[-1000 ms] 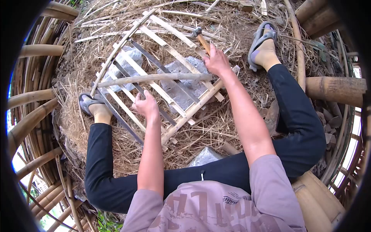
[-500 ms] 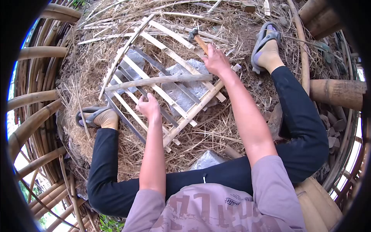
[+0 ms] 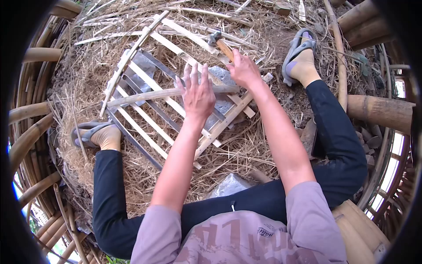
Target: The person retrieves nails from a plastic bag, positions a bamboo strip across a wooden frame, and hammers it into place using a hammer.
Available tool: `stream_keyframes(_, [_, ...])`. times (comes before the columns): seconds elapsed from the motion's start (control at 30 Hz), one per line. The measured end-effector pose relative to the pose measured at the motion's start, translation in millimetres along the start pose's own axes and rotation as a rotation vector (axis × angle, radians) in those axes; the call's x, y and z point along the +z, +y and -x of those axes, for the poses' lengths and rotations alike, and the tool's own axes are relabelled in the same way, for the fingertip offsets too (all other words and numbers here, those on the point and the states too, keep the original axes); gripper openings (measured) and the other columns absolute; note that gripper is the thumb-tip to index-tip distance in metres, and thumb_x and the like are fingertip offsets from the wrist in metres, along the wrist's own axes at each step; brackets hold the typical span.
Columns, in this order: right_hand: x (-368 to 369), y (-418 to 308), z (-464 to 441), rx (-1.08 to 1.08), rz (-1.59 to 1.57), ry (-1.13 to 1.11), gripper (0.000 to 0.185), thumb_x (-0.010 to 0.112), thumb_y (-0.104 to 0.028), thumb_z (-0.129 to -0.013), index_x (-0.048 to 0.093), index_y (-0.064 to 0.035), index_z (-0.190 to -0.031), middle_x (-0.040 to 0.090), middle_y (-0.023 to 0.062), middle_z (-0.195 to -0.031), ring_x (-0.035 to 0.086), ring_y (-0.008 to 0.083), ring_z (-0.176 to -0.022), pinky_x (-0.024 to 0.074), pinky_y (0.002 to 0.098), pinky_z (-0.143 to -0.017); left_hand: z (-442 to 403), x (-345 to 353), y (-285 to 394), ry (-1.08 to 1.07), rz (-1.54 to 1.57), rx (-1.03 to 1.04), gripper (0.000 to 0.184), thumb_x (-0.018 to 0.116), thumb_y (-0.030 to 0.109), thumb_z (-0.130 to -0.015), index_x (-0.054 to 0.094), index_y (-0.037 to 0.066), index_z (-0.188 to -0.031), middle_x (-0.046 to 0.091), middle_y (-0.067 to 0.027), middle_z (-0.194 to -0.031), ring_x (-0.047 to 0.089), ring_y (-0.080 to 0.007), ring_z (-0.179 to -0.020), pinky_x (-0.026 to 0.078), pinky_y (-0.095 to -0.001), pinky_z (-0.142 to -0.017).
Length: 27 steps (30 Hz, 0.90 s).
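A hammer [image 3: 223, 46] with a wooden handle and dark metal head is in my right hand [image 3: 244, 70], its head pointing up and left. My left hand [image 3: 198, 93], fingers spread, is over the rounded crossbar [image 3: 151, 95] of a slatted frame; whether it touches the bar I cannot tell. The frame of light and dark bamboo strips [image 3: 145, 113] lies tilted on the ground, with a longer side rail [image 3: 232, 115] at its right. Beneath it is a grey stone block [image 3: 222, 75], partly hidden by my left hand.
Dry straw [image 3: 246, 149] and loose strips cover the ground. My sandalled feet [image 3: 302, 61] flank the frame. Clear plastic [image 3: 229, 185] lies near my lap. Thick bamboo poles [image 3: 378, 110] stand at both sides, with broken pieces [image 3: 371, 140] at the right.
My left hand has moved right and up from beside the strips to over the crossbar, and its fingers have spread. My right hand still holds the hammer in nearly the same place.
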State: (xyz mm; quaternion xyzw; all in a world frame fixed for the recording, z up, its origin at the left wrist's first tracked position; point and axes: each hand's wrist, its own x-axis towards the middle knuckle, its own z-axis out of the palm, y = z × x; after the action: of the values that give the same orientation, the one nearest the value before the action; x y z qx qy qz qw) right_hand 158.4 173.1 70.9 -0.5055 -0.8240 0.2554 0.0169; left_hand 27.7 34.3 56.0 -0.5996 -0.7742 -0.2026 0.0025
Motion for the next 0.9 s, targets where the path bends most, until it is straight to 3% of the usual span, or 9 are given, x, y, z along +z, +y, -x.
stream_keyframes(0.13, [2,1,-1,0.015,-0.018,-0.003,0.047,0.062,-0.025,-0.092,0.045,-0.0016,-0.13,0.068,0.0235,-0.11,0.065,0.0415,-0.105,0.0513,0.0489,-0.091,-12,22,-9,-0.071,0.021,0.085,0.049,0.038,0.03,-0.104,0.044,0.011,-0.149,0.031,-0.0144,-0.161,0.021,-0.0333,-0.152,0.003,-0.0672,-0.118])
stream_keyframes(0.47, [6,-1,0,0.036,-0.013,0.056,0.041,0.06,-0.031,-0.095,0.052,0.0,-0.122,0.064,0.0243,-0.112,0.063,0.0435,-0.104,0.0497,0.0485,-0.091,-15,31,-7,-0.116,-0.031,0.035,0.048,0.04,0.033,-0.103,0.047,0.017,-0.148,0.029,-0.0136,-0.162,0.027,-0.0335,-0.15,0.009,-0.074,-0.113])
stream_keyframes(0.67, [-4,-10,8,-0.083,-0.095,0.326,0.025,0.054,-0.025,-0.1,0.056,-0.0005,-0.103,0.064,0.0199,-0.095,0.068,0.0381,-0.084,0.0532,0.0493,-0.07,-14,34,-9,-0.103,-0.044,0.057,0.05,0.045,0.03,-0.099,0.048,0.015,-0.147,0.031,-0.0151,-0.161,0.025,-0.0327,-0.15,0.011,-0.0749,-0.113])
stream_keyframes(0.83, [-46,-48,91,-0.062,-0.322,0.471,0.017,0.05,-0.016,-0.103,0.052,-0.001,-0.095,0.053,0.0126,-0.061,0.057,0.0271,-0.051,0.0422,0.0418,-0.049,-14,34,-9,-0.114,-0.01,0.038,0.05,0.045,0.028,-0.098,0.048,0.014,-0.147,0.03,-0.0152,-0.161,0.025,-0.0333,-0.15,0.014,-0.0751,-0.113])
stream_keyframes(0.9, [-26,-56,145,0.092,-0.436,0.462,0.016,0.049,-0.014,-0.104,0.049,-0.0016,-0.094,0.052,0.0136,-0.058,0.055,0.0261,-0.048,0.0385,0.0426,-0.047,-14,34,-9,-0.11,-0.001,0.041,0.05,0.044,0.028,-0.099,0.048,0.014,-0.147,0.03,-0.015,-0.161,0.026,-0.034,-0.15,0.014,-0.0749,-0.113])
